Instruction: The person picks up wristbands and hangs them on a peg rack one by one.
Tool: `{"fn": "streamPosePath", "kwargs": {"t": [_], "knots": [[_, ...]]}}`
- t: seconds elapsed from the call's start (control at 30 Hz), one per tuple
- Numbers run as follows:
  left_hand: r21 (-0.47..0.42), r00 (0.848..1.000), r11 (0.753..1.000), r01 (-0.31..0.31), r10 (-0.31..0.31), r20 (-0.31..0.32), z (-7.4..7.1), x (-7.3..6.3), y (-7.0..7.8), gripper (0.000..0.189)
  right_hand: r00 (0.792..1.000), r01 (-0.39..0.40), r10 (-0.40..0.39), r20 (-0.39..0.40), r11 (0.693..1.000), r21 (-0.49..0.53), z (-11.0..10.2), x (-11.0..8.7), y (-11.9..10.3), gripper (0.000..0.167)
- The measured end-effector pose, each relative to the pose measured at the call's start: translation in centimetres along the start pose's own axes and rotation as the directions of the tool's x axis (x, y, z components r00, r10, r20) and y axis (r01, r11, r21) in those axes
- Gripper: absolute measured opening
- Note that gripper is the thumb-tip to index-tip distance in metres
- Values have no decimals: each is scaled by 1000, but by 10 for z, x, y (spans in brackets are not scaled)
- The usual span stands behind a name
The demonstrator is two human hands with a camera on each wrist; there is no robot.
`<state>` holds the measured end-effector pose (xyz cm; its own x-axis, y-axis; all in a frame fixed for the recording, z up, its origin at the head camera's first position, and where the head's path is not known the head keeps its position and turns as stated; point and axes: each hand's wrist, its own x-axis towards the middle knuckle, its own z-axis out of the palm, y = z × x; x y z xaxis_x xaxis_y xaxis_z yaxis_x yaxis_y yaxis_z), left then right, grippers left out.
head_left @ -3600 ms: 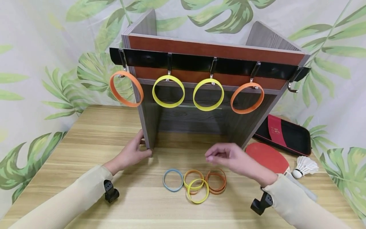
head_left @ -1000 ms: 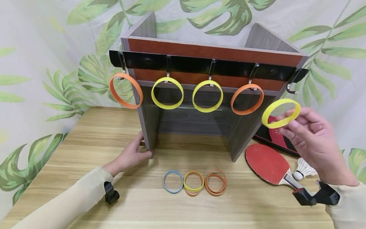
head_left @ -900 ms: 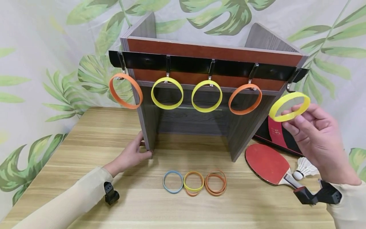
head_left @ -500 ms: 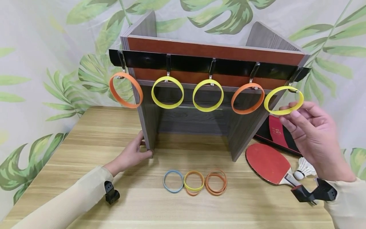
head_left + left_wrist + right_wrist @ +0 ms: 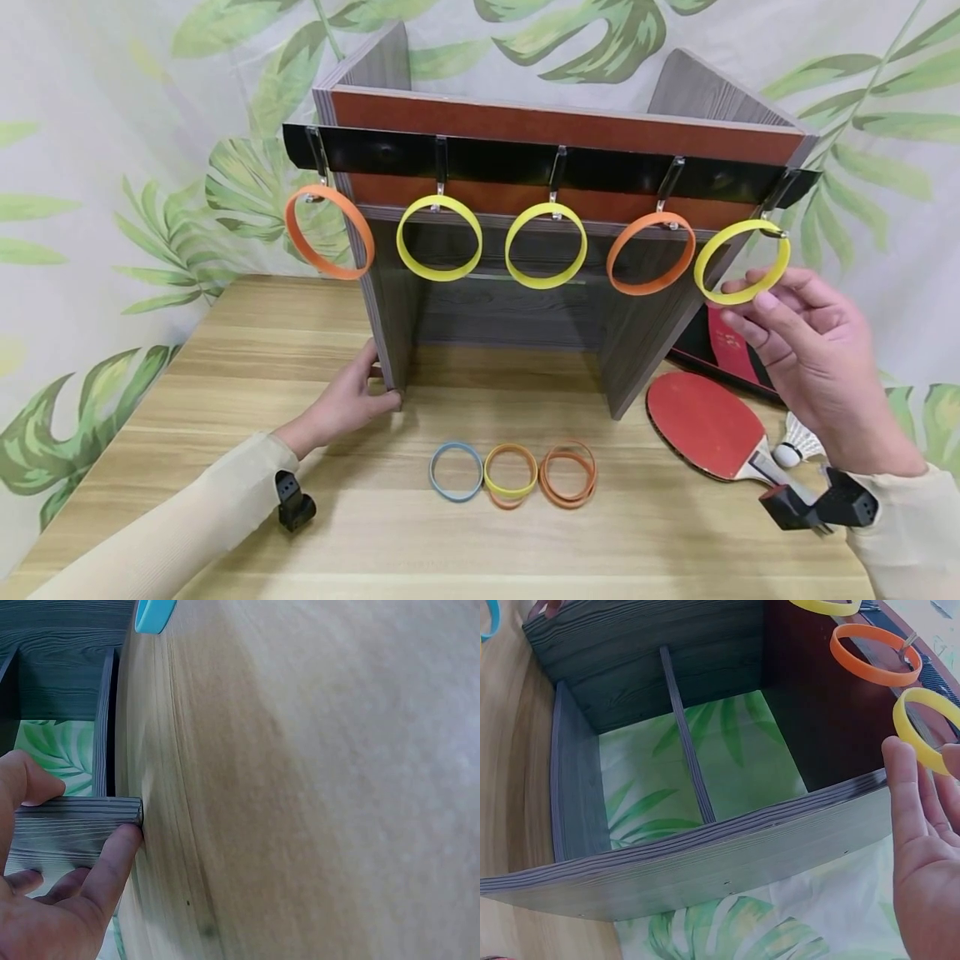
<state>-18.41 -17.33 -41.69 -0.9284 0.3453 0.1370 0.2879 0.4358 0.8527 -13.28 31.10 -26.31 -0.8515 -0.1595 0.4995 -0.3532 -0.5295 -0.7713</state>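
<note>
My right hand (image 5: 813,358) pinches the lower edge of a yellow silicone wristband (image 5: 705,279) between thumb and fingers. The top of that band is looped over the rightmost hook (image 5: 772,233) of a black hook rail (image 5: 502,162). Other bands hang along the rail: an orange wristband (image 5: 298,236) at the far left, two yellow ones, then another orange wristband (image 5: 651,291) beside the held one. Low on the left, my left hand (image 5: 341,408) grips the front edge of the grey wooden shelf's side panel (image 5: 75,832), thumb on one face and fingers on the other.
On the table (image 5: 300,533) lie a blue wristband (image 5: 432,475), a yellow wristband (image 5: 487,482) over an orange one, and a few orange wristbands (image 5: 570,504). To the right are a red table tennis bat (image 5: 701,425), a shuttlecock (image 5: 787,454) and a black-and-red case (image 5: 693,342).
My right hand has taken a yellow wristband from the table, lifted it to the right and brought it over the rightmost hook. My left hand stays on the shelf panel.
</note>
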Motion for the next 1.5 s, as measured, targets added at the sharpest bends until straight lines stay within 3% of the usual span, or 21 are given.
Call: {"fn": "streamPosePath", "kwargs": {"t": [0.33,0.5,0.6,0.7,0.83,0.93,1.07,1.2,1.4,1.5], "knots": [[13,1000,1000,3,-3,1,0,0,0,85,998,-60,61,5,991,-120,-4,-8,10,36],[12,1000,1000,2,-2,3,0,1,0,86,989,-105,119,92,985,-139,-2,-14,25,38],[12,1000,1000,-3,3,-1,0,1,0,86,971,-153,190,148,962,-228,4,-18,36,37],[11,1000,1000,-3,4,-5,0,0,-1,86,949,-183,264,173,906,-381,13,-21,49,29],[15,1000,1000,-6,6,-4,1,0,-1,86,908,-222,390,155,761,-610,25,-23,71,18],[13,1000,1000,-7,7,-3,0,0,-1,86,867,-244,478,138,649,-721,33,-23,90,18],[8,1000,1000,-1,1,0,0,0,-1,87,832,-184,531,162,539,-822,38,-21,117,13],[1,1000,1000,4,-4,4,0,-1,-1,87,795,-108,569,212,476,-873,40,-18,139,13],[-2,1000,1000,-16,16,4,0,0,-2,87,697,-52,664,269,421,-906,43,-13,164,14],[2,1000,1000,-14,14,5,1,2,-3,86,661,-7,693,288,389,-921,44,-12,173,10]]}}
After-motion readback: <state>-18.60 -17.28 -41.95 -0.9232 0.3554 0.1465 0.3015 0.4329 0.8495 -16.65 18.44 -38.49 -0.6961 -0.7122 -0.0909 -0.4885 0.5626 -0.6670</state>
